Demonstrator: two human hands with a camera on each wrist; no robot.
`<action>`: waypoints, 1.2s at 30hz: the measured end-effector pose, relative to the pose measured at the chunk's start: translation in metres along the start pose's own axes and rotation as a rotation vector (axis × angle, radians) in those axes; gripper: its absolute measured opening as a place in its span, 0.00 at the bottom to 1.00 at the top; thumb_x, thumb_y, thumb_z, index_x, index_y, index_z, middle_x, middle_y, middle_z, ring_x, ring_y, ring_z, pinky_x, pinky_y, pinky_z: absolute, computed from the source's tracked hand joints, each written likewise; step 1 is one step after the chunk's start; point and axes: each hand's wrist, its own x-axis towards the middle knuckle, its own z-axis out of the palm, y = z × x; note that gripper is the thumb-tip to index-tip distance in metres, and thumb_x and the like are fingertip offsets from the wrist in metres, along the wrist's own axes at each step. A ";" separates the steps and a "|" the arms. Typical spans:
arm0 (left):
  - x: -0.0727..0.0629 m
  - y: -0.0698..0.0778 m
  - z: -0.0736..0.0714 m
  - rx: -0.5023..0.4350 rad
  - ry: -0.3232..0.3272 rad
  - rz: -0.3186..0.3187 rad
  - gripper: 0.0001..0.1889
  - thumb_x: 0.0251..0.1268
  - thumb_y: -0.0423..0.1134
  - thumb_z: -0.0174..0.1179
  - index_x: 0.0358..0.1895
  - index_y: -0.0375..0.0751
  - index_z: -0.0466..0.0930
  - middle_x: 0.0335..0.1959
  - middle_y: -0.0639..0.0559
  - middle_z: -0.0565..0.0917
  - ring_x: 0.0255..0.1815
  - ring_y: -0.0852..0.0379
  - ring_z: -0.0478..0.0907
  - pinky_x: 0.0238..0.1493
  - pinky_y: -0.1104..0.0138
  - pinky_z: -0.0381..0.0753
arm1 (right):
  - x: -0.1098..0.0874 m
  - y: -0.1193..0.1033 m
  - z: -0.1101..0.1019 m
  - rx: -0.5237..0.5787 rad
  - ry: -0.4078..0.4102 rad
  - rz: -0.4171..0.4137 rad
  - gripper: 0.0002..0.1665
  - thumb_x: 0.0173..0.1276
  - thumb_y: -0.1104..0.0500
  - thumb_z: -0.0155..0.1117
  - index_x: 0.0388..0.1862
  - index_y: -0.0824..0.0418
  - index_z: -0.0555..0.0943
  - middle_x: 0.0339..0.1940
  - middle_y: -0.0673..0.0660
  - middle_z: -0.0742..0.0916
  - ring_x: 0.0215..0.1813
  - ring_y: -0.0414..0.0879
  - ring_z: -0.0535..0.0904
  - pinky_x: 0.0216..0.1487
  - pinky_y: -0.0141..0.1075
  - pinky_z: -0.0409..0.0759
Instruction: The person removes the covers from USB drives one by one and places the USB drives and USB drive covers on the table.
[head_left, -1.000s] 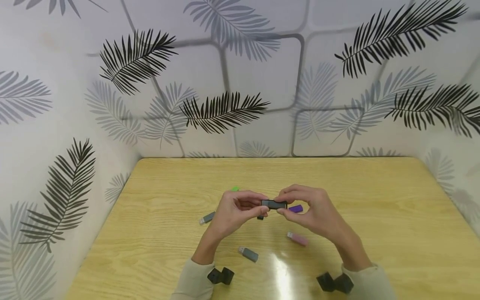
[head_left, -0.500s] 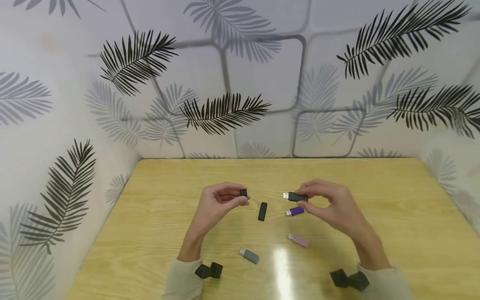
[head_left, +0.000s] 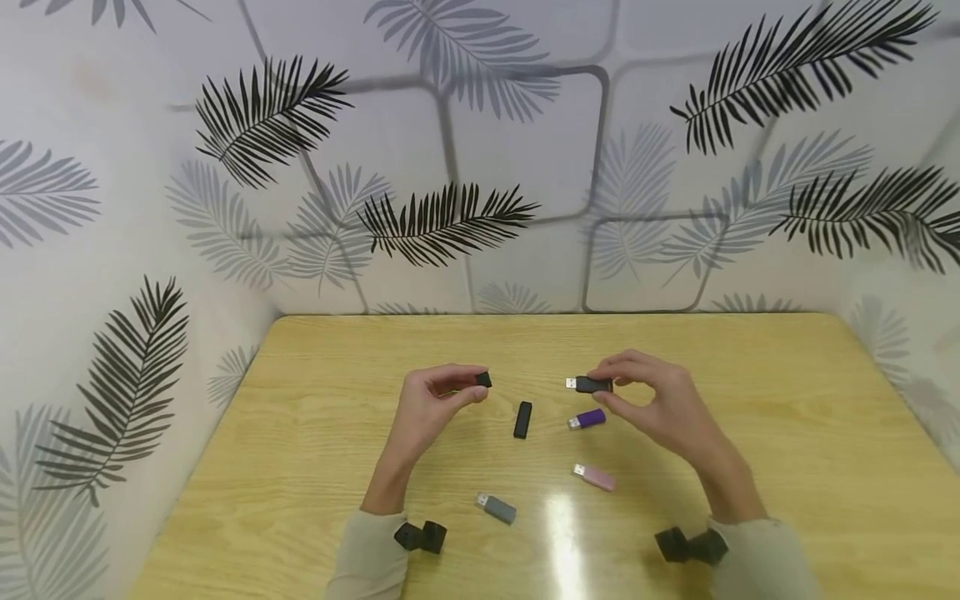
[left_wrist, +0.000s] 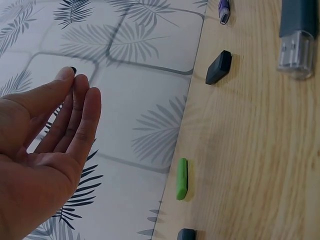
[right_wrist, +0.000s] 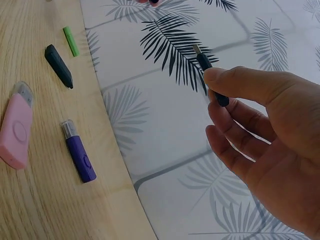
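Over the middle of the table, my right hand [head_left: 663, 408] pinches a black USB flash drive [head_left: 593, 384] between thumb and fingertips. Its bare metal plug points left, toward the other hand. My left hand [head_left: 429, 410] holds a small black cap [head_left: 483, 379] at its fingertips, apart from the drive by a short gap. Only a dark tip of the cap [left_wrist: 73, 69] shows past the thumb in the left wrist view. In the right wrist view the drive [right_wrist: 203, 61] tilts, with its plug end upward.
Several flash drives lie on the wooden table [head_left: 337, 350]: a black one [head_left: 522, 420], a purple one [head_left: 587, 419], a pink one [head_left: 597, 477] and a grey one [head_left: 497, 508]. A green one [left_wrist: 182, 179] lies near the far edge, before a leaf-patterned wall [head_left: 525, 150].
My hands have drawn apart, left and right. The black cap has come off the drive, baring its plug. Over the last half second the hands have stayed nearly in place.
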 end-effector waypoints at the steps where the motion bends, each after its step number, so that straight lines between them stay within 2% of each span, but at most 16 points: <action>1: 0.001 -0.001 0.001 -0.001 0.005 0.004 0.13 0.63 0.32 0.72 0.51 0.36 0.89 0.44 0.42 0.89 0.41 0.52 0.87 0.47 0.64 0.87 | 0.000 0.002 0.001 -0.007 0.003 0.001 0.19 0.55 0.73 0.80 0.45 0.59 0.90 0.44 0.51 0.89 0.44 0.45 0.85 0.47 0.31 0.85; 7: 0.004 -0.008 0.006 -0.001 0.023 0.019 0.12 0.62 0.30 0.73 0.49 0.34 0.89 0.41 0.41 0.89 0.40 0.48 0.88 0.45 0.65 0.87 | -0.003 0.011 0.005 -0.028 0.015 0.015 0.17 0.56 0.73 0.79 0.44 0.61 0.90 0.43 0.51 0.90 0.43 0.46 0.85 0.46 0.30 0.84; 13: 0.009 -0.012 0.011 0.013 0.028 -0.007 0.12 0.64 0.31 0.71 0.50 0.35 0.89 0.43 0.42 0.89 0.44 0.47 0.86 0.46 0.64 0.87 | -0.002 0.021 0.008 -0.055 0.025 0.032 0.17 0.56 0.72 0.79 0.44 0.63 0.90 0.43 0.52 0.90 0.42 0.45 0.85 0.45 0.25 0.81; 16: 0.013 -0.015 0.013 0.033 0.028 -0.009 0.12 0.65 0.31 0.71 0.50 0.36 0.89 0.42 0.42 0.89 0.45 0.47 0.86 0.46 0.65 0.87 | 0.000 0.026 0.010 -0.070 0.022 0.047 0.16 0.56 0.72 0.79 0.44 0.62 0.90 0.43 0.53 0.90 0.42 0.45 0.85 0.44 0.28 0.83; 20: 0.020 -0.015 0.018 0.075 0.038 -0.016 0.12 0.64 0.31 0.72 0.49 0.34 0.90 0.42 0.41 0.89 0.44 0.45 0.87 0.45 0.64 0.87 | 0.004 0.033 0.013 -0.079 0.013 0.062 0.16 0.57 0.71 0.79 0.45 0.62 0.90 0.43 0.53 0.90 0.43 0.47 0.85 0.42 0.42 0.87; 23: 0.027 -0.017 0.021 0.118 0.047 -0.026 0.11 0.63 0.31 0.73 0.48 0.36 0.91 0.42 0.43 0.90 0.43 0.47 0.87 0.44 0.63 0.87 | 0.007 0.038 0.014 -0.077 0.008 0.071 0.16 0.57 0.71 0.79 0.45 0.62 0.90 0.43 0.54 0.90 0.43 0.49 0.85 0.41 0.48 0.87; 26: 0.035 -0.022 0.022 0.179 0.051 -0.020 0.11 0.63 0.33 0.73 0.48 0.38 0.91 0.41 0.46 0.90 0.42 0.51 0.87 0.44 0.63 0.87 | 0.010 0.043 0.015 -0.077 0.009 0.081 0.15 0.58 0.71 0.79 0.44 0.63 0.90 0.43 0.54 0.90 0.42 0.49 0.85 0.40 0.49 0.87; 36: 0.056 -0.025 0.026 0.304 0.038 -0.002 0.11 0.65 0.33 0.72 0.50 0.37 0.90 0.41 0.46 0.90 0.42 0.50 0.87 0.46 0.60 0.87 | 0.018 0.061 0.021 -0.064 0.007 0.119 0.14 0.59 0.70 0.78 0.45 0.63 0.90 0.44 0.56 0.90 0.44 0.52 0.86 0.41 0.53 0.87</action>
